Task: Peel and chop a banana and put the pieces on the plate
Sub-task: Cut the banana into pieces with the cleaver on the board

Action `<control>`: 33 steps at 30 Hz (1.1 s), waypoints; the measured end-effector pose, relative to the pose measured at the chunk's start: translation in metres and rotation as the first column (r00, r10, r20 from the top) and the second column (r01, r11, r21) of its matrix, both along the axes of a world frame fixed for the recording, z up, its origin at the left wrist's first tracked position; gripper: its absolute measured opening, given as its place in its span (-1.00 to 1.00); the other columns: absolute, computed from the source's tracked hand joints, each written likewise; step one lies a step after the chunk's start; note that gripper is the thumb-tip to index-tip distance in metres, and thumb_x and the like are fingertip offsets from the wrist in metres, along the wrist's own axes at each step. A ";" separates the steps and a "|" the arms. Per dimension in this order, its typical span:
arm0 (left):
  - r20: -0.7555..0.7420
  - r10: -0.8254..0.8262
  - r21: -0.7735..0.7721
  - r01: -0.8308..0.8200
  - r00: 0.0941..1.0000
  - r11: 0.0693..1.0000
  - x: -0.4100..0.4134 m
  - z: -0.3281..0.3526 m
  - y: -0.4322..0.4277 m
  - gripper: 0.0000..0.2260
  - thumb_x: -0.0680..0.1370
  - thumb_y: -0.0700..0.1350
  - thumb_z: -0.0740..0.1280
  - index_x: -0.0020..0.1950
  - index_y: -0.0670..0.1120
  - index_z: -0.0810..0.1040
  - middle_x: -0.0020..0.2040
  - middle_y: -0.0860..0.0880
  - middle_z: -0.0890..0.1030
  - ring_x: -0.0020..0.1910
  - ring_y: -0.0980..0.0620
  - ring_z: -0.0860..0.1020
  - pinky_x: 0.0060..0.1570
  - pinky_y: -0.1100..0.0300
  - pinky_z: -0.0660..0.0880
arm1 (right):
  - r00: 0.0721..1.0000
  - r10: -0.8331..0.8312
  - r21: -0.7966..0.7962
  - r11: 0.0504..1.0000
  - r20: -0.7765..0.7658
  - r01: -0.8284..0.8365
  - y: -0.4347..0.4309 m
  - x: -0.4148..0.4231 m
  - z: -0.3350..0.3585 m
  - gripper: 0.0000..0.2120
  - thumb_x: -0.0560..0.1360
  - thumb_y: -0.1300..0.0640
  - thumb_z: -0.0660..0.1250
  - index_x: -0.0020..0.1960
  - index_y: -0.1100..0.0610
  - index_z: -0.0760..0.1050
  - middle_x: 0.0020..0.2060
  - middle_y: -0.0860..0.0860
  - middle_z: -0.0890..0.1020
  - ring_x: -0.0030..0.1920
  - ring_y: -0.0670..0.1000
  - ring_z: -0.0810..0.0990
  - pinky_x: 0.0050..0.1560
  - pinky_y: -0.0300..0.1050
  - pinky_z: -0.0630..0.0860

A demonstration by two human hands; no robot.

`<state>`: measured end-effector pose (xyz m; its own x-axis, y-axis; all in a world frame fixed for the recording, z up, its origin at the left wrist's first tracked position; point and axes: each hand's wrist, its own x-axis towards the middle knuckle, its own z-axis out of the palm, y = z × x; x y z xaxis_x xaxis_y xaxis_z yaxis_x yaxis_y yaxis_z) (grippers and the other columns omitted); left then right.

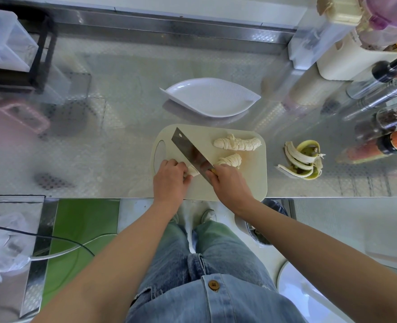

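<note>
Banana stub (pixel 192 171): on cutting board (pixel 251 180), held by left hand (pixel 170 177) with fingers curled, long axis toward 3 o'clock. Knife (pixel 189 151): handle gripped by right hand (pixel 230 183), blade at stub's free end, running toward 11 o'clock. Plate (pixel 210 99): 12 o'clock.

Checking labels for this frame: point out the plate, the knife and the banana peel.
plate (pixel 212 99): head view, bare middle of the dish.
knife (pixel 189 150): head view, flat of the blade.
banana peel (pixel 298 158): head view, pale inner side of a strip.
</note>
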<state>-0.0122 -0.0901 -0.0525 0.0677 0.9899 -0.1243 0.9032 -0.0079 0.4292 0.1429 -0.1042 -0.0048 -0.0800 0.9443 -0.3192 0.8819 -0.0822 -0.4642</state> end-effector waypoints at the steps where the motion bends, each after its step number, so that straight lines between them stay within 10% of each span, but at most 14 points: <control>1: -0.004 -0.003 0.002 0.003 1.000 1.000 0.000 0.000 0.000 -0.85 0.46 -0.05 0.43 -0.06 -0.11 0.60 -0.10 -0.07 0.57 -0.02 -0.05 0.45 -0.29 0.15 0.37 | 1.000 0.007 0.003 1.000 -0.001 -0.007 0.000 0.000 0.001 -0.64 0.62 0.01 0.11 -0.14 0.27 0.43 -0.27 0.11 0.46 -0.28 0.17 0.45 -0.30 -0.04 0.32; 33: 0.012 0.013 0.010 -0.013 1.000 1.000 -0.001 0.000 -0.001 -0.85 0.44 -0.05 0.45 -0.07 -0.10 0.63 -0.09 -0.05 0.59 -0.02 -0.04 0.46 -0.31 0.16 0.34 | 0.999 0.035 -0.035 0.999 0.022 -0.034 0.000 0.001 0.002 -0.68 0.62 0.01 0.12 -0.24 0.16 0.32 -0.30 0.12 0.46 -0.30 0.16 0.44 -0.30 -0.02 0.34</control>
